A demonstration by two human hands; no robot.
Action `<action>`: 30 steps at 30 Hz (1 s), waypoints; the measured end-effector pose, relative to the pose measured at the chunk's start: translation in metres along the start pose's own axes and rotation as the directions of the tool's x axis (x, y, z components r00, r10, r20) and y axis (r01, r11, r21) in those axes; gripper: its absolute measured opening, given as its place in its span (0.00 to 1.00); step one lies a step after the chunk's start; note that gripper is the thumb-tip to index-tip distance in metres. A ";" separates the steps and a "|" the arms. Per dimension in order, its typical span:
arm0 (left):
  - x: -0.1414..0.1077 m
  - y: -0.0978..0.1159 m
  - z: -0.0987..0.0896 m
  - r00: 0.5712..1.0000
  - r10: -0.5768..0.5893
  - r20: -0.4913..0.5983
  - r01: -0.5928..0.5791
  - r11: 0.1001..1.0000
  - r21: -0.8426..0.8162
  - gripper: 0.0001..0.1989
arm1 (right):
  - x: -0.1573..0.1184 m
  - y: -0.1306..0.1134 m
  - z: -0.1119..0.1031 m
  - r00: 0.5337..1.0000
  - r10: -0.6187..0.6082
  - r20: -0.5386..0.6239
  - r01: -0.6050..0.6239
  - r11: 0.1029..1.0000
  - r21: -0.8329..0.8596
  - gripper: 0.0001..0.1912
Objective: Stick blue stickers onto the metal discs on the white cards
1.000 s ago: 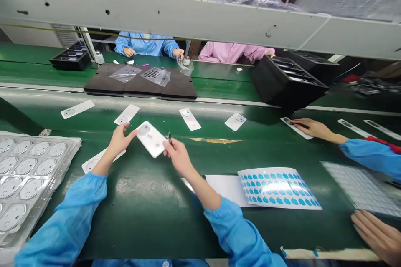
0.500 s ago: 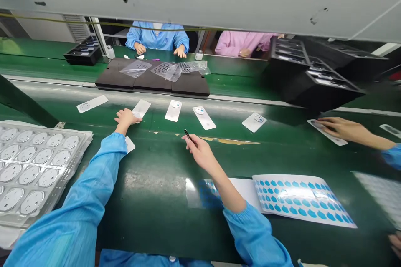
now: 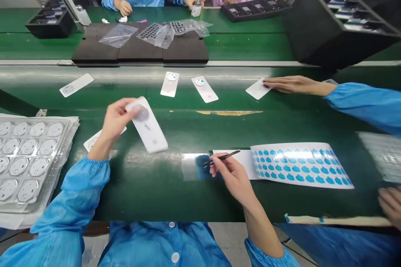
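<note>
Head cam: white card (image 3: pixel 150 133), rounded corners, grey disc (image 3: pixel 142 113) nr top, blurred, tilted above bench (image 3: pixel 166 200) in L hand (image 3: pixel 115 122), grip pinching upper edge. R hand (image 3: pixel 232 178): grip narrow, on blk tweezers (image 3: pixel 228 156) over clear film (image 3: pixel 189 170) w/ blue patches. Bare bench betw. card & near edge. Vs 0.5 s ago: card lifted, R hand now at film.

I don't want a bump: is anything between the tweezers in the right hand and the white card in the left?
No, nothing visible stands between the tweezers and the white card; just green tabletop and a clear film lie below.
</note>
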State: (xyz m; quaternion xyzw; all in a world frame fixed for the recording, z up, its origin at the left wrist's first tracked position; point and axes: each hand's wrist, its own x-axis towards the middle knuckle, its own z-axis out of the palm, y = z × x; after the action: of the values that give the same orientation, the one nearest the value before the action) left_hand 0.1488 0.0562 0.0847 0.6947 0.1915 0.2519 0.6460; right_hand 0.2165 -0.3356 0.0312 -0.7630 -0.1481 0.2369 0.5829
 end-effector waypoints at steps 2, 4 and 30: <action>-0.039 0.001 0.021 0.928 -0.203 0.314 0.186 0.979 0.085 0.23 | -0.003 0.012 0.006 0.996 0.025 0.081 -0.027 0.999 0.021 0.23; -0.072 -0.007 0.039 0.825 -0.260 0.501 0.187 0.963 0.193 0.17 | -0.004 0.020 0.010 0.993 0.020 0.119 -0.018 1.000 -0.024 0.21; -0.178 -0.040 0.029 0.743 -0.136 0.656 -0.511 0.517 0.686 0.29 | 0.008 -0.012 0.079 0.954 0.145 0.262 -0.185 0.974 0.134 0.26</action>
State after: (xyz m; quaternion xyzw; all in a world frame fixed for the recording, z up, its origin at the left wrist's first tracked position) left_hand 0.0259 -0.0689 0.0250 0.9734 -0.0265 -0.0494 0.2222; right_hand 0.1818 -0.2636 0.0246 -0.6885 -0.1369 0.3903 0.5957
